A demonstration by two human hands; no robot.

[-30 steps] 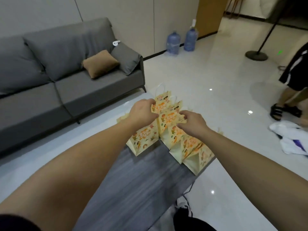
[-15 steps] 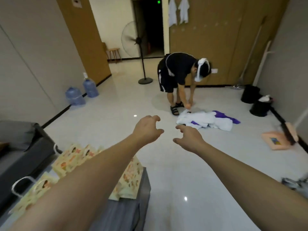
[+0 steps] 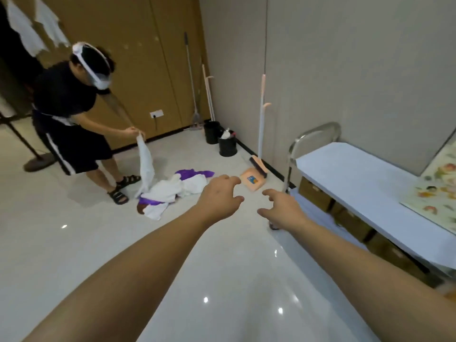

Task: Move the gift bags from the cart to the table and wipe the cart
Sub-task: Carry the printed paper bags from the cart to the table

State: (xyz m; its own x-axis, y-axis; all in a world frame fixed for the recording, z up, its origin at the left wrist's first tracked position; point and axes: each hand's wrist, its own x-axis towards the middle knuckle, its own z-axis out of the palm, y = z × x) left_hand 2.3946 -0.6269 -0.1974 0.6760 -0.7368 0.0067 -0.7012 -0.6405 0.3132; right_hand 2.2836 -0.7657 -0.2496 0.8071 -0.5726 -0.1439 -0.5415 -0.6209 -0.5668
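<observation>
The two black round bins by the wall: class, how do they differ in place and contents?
The farther black bin stands nearer the corner by the mop; nothing shows above its rim. The nearer black bin stands closer to the orange dustpan and has white stuff poking out. Both are black, round, upright and on the floor.

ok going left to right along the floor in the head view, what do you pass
person in black → pile of white and purple cloths → black bins → orange dustpan → cart → gift bag
</observation>
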